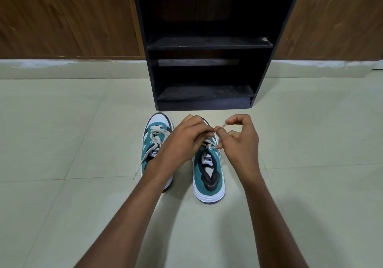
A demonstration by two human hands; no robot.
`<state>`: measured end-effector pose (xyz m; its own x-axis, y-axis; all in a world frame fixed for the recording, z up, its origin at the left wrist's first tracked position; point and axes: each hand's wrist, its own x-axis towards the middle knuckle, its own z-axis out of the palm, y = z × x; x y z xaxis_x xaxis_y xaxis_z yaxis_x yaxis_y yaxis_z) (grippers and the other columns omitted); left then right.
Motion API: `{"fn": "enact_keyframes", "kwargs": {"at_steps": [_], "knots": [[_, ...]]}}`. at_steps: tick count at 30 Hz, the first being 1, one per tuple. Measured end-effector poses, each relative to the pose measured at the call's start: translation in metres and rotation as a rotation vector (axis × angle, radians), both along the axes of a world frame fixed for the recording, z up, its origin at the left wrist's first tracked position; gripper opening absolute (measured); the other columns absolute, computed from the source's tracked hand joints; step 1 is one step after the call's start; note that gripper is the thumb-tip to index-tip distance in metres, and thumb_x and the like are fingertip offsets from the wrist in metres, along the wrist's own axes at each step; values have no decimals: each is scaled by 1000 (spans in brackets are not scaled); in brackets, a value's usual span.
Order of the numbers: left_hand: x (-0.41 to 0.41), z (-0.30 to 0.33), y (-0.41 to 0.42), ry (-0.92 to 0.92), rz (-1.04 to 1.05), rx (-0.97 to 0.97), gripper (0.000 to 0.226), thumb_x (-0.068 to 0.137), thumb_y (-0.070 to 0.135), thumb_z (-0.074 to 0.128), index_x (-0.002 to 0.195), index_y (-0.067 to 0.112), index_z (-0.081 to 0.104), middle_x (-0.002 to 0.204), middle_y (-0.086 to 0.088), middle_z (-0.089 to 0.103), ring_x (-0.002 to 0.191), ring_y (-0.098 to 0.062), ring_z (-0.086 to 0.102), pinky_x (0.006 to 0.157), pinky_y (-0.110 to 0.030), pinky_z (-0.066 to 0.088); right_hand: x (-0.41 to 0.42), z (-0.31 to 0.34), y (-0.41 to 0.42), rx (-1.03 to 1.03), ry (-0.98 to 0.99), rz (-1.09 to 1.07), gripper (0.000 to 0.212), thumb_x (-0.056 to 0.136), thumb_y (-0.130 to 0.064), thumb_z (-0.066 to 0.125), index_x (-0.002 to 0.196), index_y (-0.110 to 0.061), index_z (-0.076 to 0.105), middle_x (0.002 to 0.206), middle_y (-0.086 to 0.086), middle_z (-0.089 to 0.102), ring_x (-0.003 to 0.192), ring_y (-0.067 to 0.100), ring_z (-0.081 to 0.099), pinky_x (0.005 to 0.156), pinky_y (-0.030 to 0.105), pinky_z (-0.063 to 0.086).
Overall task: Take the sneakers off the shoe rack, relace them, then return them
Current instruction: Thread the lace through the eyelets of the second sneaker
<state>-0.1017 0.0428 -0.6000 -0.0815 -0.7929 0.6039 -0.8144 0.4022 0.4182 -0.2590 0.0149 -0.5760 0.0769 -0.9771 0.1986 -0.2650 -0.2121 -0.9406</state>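
Sneakers [208,170] show Puma tongue labels; both hands [186,141] pinch laces [222,125].

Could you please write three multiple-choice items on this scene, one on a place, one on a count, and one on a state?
1. Where do the two teal-and-white sneakers stand?
A. on the rack's top shelf
B. on the pale tiled floor before the rack
C. on a table

2. How many shoes are on the shelves of the black wooden shoe rack?
A. none
B. one
C. two

3. What are the hands doing?
A. resting flat on the floor
B. lifting a sneaker
C. pinching the cream lace over the right-hand sneaker

Answers:
1 B: the left-hand sneaker and the right-hand sneaker sit on the tiled floor.
2 A: the shoe rack shows only bare shelves.
3 C: the left hand and right hand meet at the lace.
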Motion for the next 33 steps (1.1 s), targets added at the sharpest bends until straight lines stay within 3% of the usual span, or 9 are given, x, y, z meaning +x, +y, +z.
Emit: {"fn": "enact_keyframes", "kwargs": {"at_steps": [4,7,10,15,17,20,22,26,33], "knots": [[-2,14,2,361,53,324,13,97,21,63,96,14,73,91,3,64,74,2,54,72,-16,41,-3,-7,-1,-135,189,155,18,79,-16,76,85,-20,60,110,-4,44,73,8,60,64,15,47],[-1,20,3,575,55,572,16,98,30,62,87,23,71,70,15,65,56,4,51,63,-23,42,-2,-20,0,-243,347,163,23,77,-23,80,92,-18,63,118,-7,40,84,-5,57,67,10,47],[0,23,5,723,34,652,19,97,30,64,84,19,72,61,13,61,53,-4,53,55,-26,47,0,-27,-1,-347,371,80,18,80,-22,80,96,-15,73,125,1,50,81,3,56,72,23,52],[-2,25,5,827,82,574,15,95,23,67,89,11,75,57,16,63,50,-2,52,49,-17,44,1,3,2,-67,-110,40,11,76,-20,65,69,-12,65,87,0,69,80,15,65,67,26,49],[-2,24,5,850,98,548,13,95,20,68,87,12,75,57,17,64,50,1,52,52,-13,44,-2,20,1,51,-368,45,15,77,-15,53,63,-11,54,57,0,58,57,20,54,55,27,46],[-2,24,4,851,118,517,11,94,22,69,88,16,76,69,10,67,54,-4,58,59,-17,50,-10,33,-3,117,-472,1,16,77,-15,52,62,-19,48,46,-6,40,44,15,34,46,28,33],[-3,25,5,834,126,501,10,94,22,69,88,16,75,74,3,67,53,-8,59,59,-20,52,-14,33,-3,94,-345,-39,5,78,-20,55,75,-17,53,51,-3,49,44,13,39,45,27,38],[-6,24,5,824,135,490,9,92,24,71,90,17,77,82,5,70,51,-1,56,53,-18,46,-18,20,-4,110,-53,-4,27,84,-30,70,109,-24,61,84,6,70,57,17,56,43,24,45],[12,24,8,519,248,462,6,80,30,83,84,27,82,88,12,74,75,1,61,71,-19,46,-25,-2,-12,41,609,63,15,83,-38,79,87,-24,83,89,-2,78,82,20,69,73,29,52]]}}
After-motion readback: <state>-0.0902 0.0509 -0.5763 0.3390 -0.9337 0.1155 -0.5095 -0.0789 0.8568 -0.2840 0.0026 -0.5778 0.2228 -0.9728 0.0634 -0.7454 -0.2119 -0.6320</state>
